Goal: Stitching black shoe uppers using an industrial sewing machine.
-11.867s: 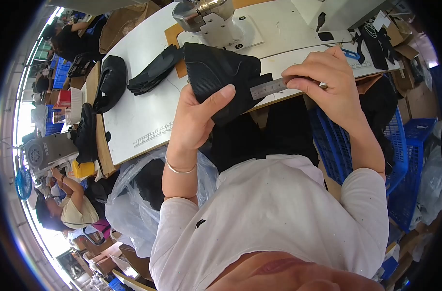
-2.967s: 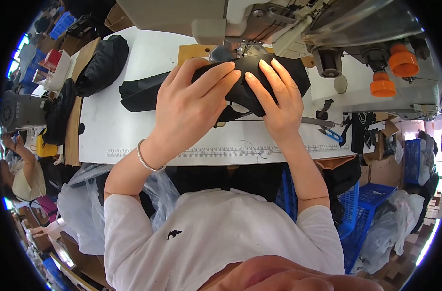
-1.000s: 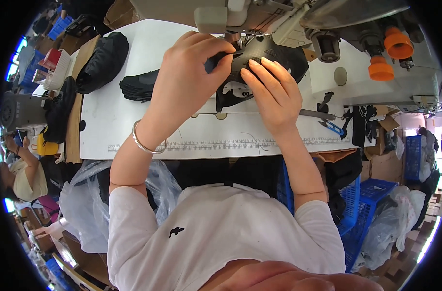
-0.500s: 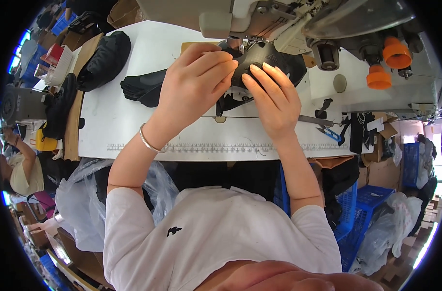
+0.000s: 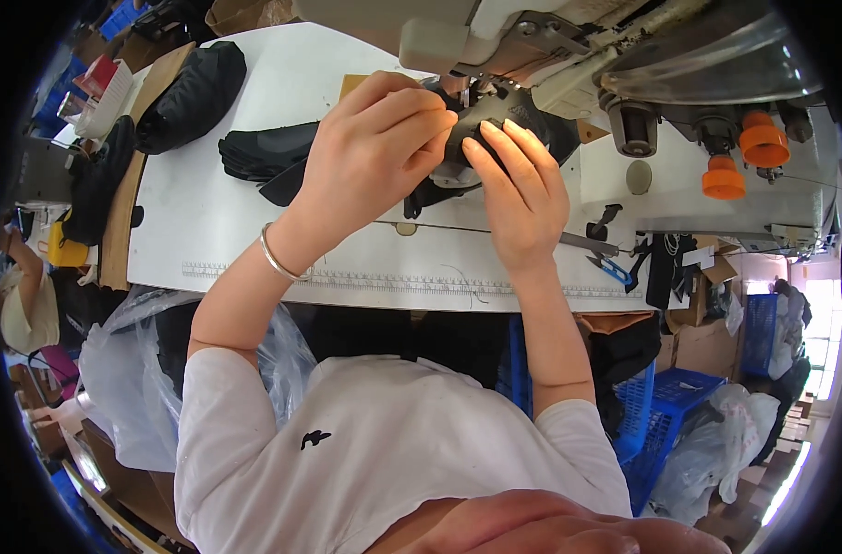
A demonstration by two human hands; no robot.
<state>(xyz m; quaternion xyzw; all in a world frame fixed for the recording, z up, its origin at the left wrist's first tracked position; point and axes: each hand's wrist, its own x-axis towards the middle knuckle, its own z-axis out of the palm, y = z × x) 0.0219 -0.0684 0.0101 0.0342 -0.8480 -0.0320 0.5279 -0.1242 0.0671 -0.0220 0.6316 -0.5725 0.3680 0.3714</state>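
Observation:
Beneath the sewing machine head, a dark piece of black material, curved like a shoe upper, lies by the needle area. My left hand is closed at its left side, thumb and fingers pinched together; what they pinch is hidden. Flat on the near side of that piece rest the stretched fingers of my right hand. A stack of black cut pieces lies on the white table, partly behind my left wrist. The needle itself cannot be made out.
A printed ruler strip runs along the table's front edge. Blue-handled thread snips lie to the right. Orange knobs hang at upper right. A black bundle sits at far left; blue crates stand below right.
The whole view has shifted slightly. Both hands keep nearly the same hold and place at the black piece. A flap of the black stack shows lower beside my left wrist.

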